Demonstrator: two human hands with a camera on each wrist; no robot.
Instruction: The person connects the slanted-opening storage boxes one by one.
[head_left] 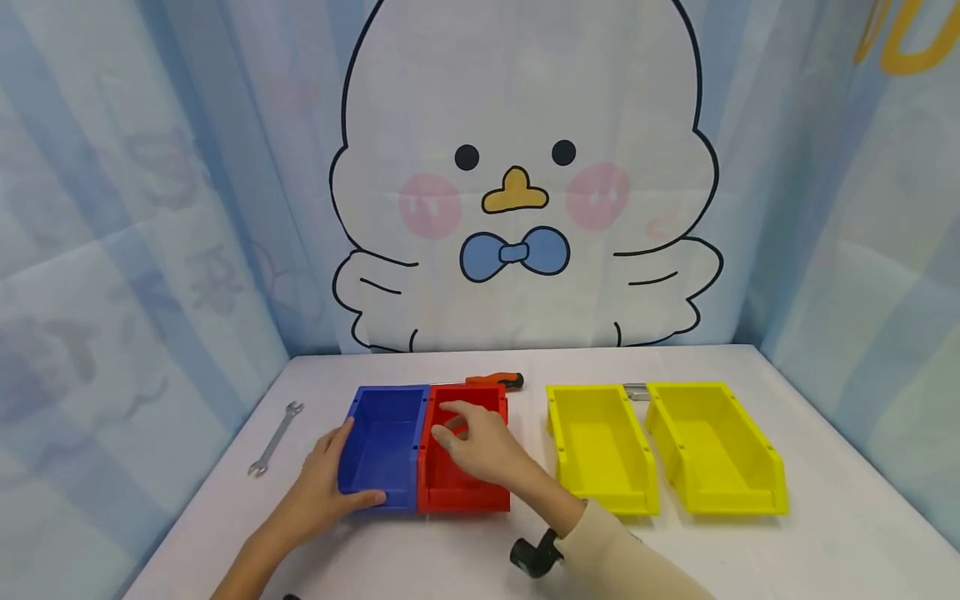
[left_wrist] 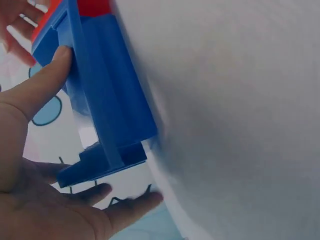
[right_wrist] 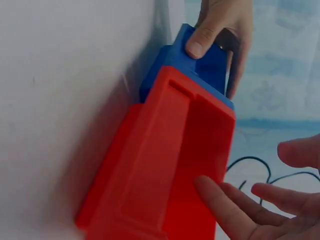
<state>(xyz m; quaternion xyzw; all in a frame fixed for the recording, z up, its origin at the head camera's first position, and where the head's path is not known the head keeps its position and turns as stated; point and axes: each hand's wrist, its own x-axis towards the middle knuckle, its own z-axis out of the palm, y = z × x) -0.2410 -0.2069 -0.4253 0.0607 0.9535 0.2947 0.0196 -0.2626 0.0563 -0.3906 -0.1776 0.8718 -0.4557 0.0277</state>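
A blue bin (head_left: 382, 446) and a red bin (head_left: 467, 492) stand side by side, touching, on the white table. My left hand (head_left: 318, 492) holds the blue bin at its front left corner. Its thumb (left_wrist: 52, 75) lies over the front rim, and the fingers reach along the left side. Above the red bin hovers my right hand (head_left: 483, 442), fingers spread and slightly bent, holding nothing. From the right wrist, the red bin's open inside (right_wrist: 200, 145) shows behind the fingertips.
Two yellow bins (head_left: 603, 446) (head_left: 716, 446) stand on the right, a metal object (head_left: 637, 392) partly hidden behind them. An orange-handled screwdriver (head_left: 495, 381) lies behind the red bin. At the left is a wrench (head_left: 275, 439). A black device (head_left: 534, 557) shows by the right sleeve.
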